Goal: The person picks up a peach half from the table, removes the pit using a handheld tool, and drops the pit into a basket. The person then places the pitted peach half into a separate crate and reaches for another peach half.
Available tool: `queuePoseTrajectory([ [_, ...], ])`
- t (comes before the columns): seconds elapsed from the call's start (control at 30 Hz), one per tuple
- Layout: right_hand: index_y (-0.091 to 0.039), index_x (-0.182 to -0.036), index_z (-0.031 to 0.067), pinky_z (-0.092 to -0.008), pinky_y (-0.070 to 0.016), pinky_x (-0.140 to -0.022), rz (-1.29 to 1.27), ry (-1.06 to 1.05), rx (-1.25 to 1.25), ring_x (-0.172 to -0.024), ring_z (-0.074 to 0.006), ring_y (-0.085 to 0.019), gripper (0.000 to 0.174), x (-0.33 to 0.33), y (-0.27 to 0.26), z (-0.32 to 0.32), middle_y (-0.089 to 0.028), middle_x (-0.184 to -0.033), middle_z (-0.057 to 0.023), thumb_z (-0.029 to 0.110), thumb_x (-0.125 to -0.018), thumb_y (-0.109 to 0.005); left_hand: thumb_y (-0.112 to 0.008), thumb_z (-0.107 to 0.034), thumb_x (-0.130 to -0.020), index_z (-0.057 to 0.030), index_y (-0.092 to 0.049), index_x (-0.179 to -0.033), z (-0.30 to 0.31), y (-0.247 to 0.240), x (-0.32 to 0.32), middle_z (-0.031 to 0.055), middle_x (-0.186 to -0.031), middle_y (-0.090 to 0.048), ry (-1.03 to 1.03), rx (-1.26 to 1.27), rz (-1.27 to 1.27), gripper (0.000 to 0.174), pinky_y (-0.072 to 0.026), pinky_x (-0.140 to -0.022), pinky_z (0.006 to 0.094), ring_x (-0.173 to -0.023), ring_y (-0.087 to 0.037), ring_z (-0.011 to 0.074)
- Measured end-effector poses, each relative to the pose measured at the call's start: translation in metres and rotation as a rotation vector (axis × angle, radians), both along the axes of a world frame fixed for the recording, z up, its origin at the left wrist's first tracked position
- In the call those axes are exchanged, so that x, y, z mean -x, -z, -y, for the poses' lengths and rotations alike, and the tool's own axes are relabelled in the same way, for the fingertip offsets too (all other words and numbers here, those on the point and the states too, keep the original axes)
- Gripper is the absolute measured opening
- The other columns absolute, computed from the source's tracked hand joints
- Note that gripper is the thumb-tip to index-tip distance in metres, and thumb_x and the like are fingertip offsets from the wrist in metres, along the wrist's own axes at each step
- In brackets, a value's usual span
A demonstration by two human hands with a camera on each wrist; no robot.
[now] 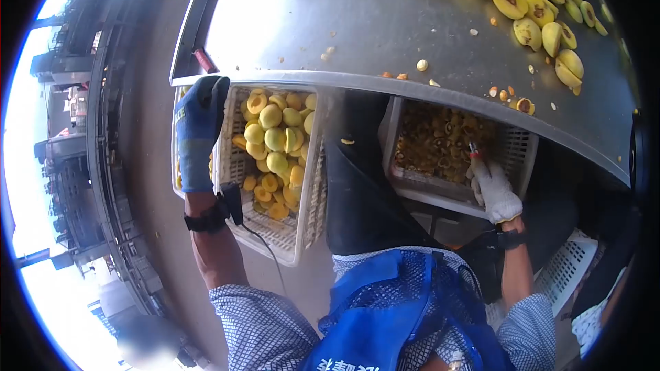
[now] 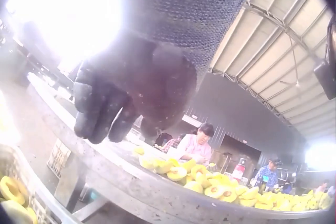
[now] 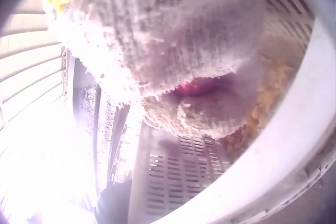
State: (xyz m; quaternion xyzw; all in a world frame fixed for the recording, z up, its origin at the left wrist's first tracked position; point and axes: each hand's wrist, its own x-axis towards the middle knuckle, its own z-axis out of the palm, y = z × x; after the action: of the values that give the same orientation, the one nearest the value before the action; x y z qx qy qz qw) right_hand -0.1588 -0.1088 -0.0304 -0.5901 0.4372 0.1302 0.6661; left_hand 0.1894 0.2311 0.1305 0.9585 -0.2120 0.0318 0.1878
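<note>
The left hand [image 1: 201, 130], in a blue glove with dark fingers, hangs above the edges of two crates beside the table's front edge. In the left wrist view its fingers [image 2: 105, 111] hang loosely bent, with nothing seen in them. Over the crate [image 1: 447, 199] of brown pits and scraps [image 1: 430, 144], the right hand [image 1: 496, 189], in a white knit glove, grips a small red tool [image 1: 474, 152] with a metal tip. The right wrist view shows the tool's red part [image 3: 193, 87] between the glove's folds; its tip is hidden there.
A crate [image 1: 299, 233] of halved yellow fruit [image 1: 271, 117] stands at the left. Fruit halves [image 1: 509, 1] lie heaped on the metal table [image 1: 371, 41]; a red object [image 1: 204, 61] lies at its left corner. People [image 2: 197, 145] work across the table. Another white crate [image 1: 570, 261] stands lower right.
</note>
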Motion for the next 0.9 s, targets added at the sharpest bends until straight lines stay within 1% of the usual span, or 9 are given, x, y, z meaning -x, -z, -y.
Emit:
queuePoseTrajectory([
  [0.17,-0.060,-0.091,0.0099,-0.0265,-0.0330,-0.041,-0.058,-0.056,0.127,-0.044,-0.0076,-0.044,0.036,-0.004,0.017,-0.008,-0.049,-0.058,0.0032,0.044,-0.099,-0.052,-0.062,-0.024,-0.096,-0.0003,-0.069,-0.106,-0.027,0.025,-0.004,0.0067,-0.082,-0.070,-0.034,-0.039,-0.129,0.027,-0.0504,-0.063,0.0272,-0.067,-0.063,0.0101],
  [0.27,-0.063,-0.096,0.0079,-0.0299,-0.0378,-0.045,-0.144,-0.137,0.189,-0.047,-0.0123,-0.049,0.043,-0.005,0.023,-0.012,-0.051,-0.059,0.0022,0.049,-0.099,-0.049,-0.061,-0.023,-0.097,0.0008,-0.067,-0.109,-0.052,0.041,0.003,0.0059,-0.086,-0.070,-0.066,0.041,-0.200,0.028,-0.0506,-0.067,0.0254,-0.074,-0.063,0.0101],
  [0.33,-0.064,-0.102,0.0062,-0.0356,-0.0434,-0.052,-0.048,-0.230,0.268,-0.054,-0.0192,-0.056,0.050,-0.001,0.036,-0.016,-0.056,-0.062,-0.0025,0.053,-0.098,-0.048,-0.061,-0.020,-0.097,0.0001,-0.068,-0.107,-0.055,0.043,0.006,0.0080,-0.088,-0.071,-0.092,0.263,-0.237,0.024,-0.0511,-0.067,0.0253,-0.074,-0.065,0.0121],
  [0.4,-0.064,-0.106,0.0037,-0.0441,-0.0466,-0.065,-0.069,-0.313,0.363,-0.070,-0.0345,-0.061,0.053,-0.010,0.021,-0.013,-0.062,-0.075,-0.0158,0.053,-0.097,-0.047,-0.058,-0.016,-0.098,0.0009,-0.067,-0.109,-0.027,0.035,0.003,0.0055,-0.088,-0.070,-0.067,0.508,-0.276,0.022,-0.0511,-0.068,0.0224,-0.076,-0.065,0.0104],
  [0.43,-0.064,-0.108,0.0025,-0.0484,-0.0482,-0.072,-0.080,-0.354,0.411,-0.079,-0.0421,-0.064,0.055,-0.014,0.014,-0.012,-0.065,-0.081,-0.0225,0.054,-0.097,-0.046,-0.058,-0.016,-0.098,0.0010,-0.066,-0.109,-0.005,0.023,-0.002,0.0059,-0.088,-0.070,-0.030,0.452,-0.236,0.022,-0.0511,-0.068,0.0223,-0.076,-0.065,0.0100],
  [0.53,-0.064,-0.100,0.0011,-0.0509,-0.0473,-0.072,0.042,-0.412,0.576,-0.087,-0.0479,-0.060,0.048,-0.013,0.025,-0.022,-0.064,-0.089,-0.0285,0.047,-0.097,-0.049,-0.056,-0.018,-0.100,0.0006,-0.064,-0.115,0.057,0.009,-0.038,0.0079,-0.093,-0.068,0.111,0.396,-0.189,0.025,-0.0514,-0.068,0.0249,-0.077,-0.063,0.0114],
  [0.6,-0.064,-0.098,0.0012,-0.0514,-0.0478,-0.072,0.052,-0.439,0.564,-0.085,-0.0465,-0.062,0.047,-0.014,0.018,-0.027,-0.065,-0.087,-0.0269,0.046,-0.094,-0.052,-0.060,-0.021,-0.097,-0.0022,-0.065,-0.116,0.108,0.008,-0.071,0.0081,-0.088,-0.067,0.131,0.397,-0.213,0.026,-0.0515,-0.069,0.0247,-0.077,-0.063,0.0106],
  [0.8,-0.061,-0.105,0.0064,-0.0527,-0.0504,-0.075,0.009,-0.409,0.596,-0.089,-0.0464,-0.063,0.041,-0.008,-0.003,-0.029,-0.066,-0.092,-0.0254,0.045,-0.093,-0.056,-0.068,-0.038,-0.087,-0.0096,-0.057,-0.128,0.237,0.048,-0.181,0.0231,-0.117,-0.059,0.234,-0.073,0.167,0.051,-0.0500,-0.089,0.0478,-0.108,-0.060,0.0406],
  [0.9,-0.062,-0.108,0.0081,-0.0516,-0.0509,-0.077,-0.091,-0.427,0.616,-0.091,-0.0448,-0.063,0.043,-0.003,0.001,-0.019,-0.066,-0.095,-0.0246,0.048,-0.092,-0.057,-0.066,-0.047,-0.083,-0.0096,-0.060,-0.124,0.261,0.072,-0.210,0.0203,-0.112,-0.064,0.200,-0.344,0.099,0.056,-0.0502,-0.090,0.0467,-0.104,-0.063,0.0382],
])
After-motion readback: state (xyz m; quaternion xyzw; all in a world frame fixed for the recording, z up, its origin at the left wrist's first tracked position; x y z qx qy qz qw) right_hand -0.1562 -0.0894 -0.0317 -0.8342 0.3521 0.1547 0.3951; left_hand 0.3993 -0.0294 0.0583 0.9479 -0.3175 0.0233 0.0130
